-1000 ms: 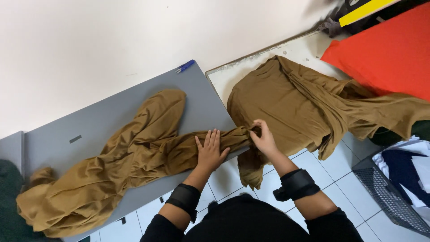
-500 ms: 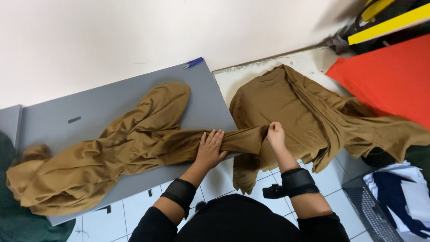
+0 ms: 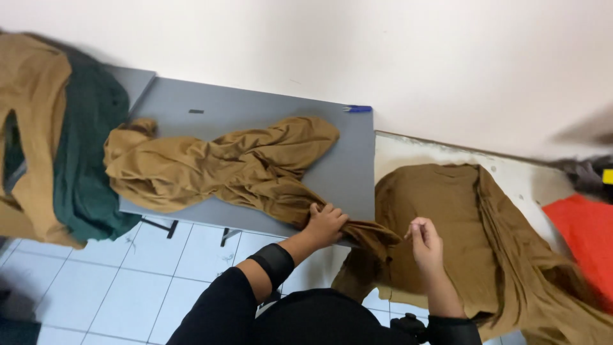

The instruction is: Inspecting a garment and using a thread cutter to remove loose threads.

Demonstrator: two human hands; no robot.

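So we've got one long brown garment [image 3: 255, 169] stretched across two surfaces: bunched on the grey table [image 3: 268, 105] at about 10 o'clock from our hands, then spread flat over the white table [image 3: 530, 176] at 2 o'clock. Way out at 9 o'clock more brown and dark green cloth [image 3: 86, 153] hangs in a heap, and an orange sheet [image 3: 581, 236] sits at 3 o'clock. A blue pen [image 3: 357, 108] lies at 12 o'clock on the grey table's far edge.

Our left hand [image 3: 327, 223] is curled down, gripping the twisted narrow bit where the cloth bridges the gap. Our right hand [image 3: 424, 239] is lifted just beside it, fingertips pinched, though we can't tell if there's fabric in them. Honestly, best bet is anchoring that twist firmly and untwisting it gently, not yanking.
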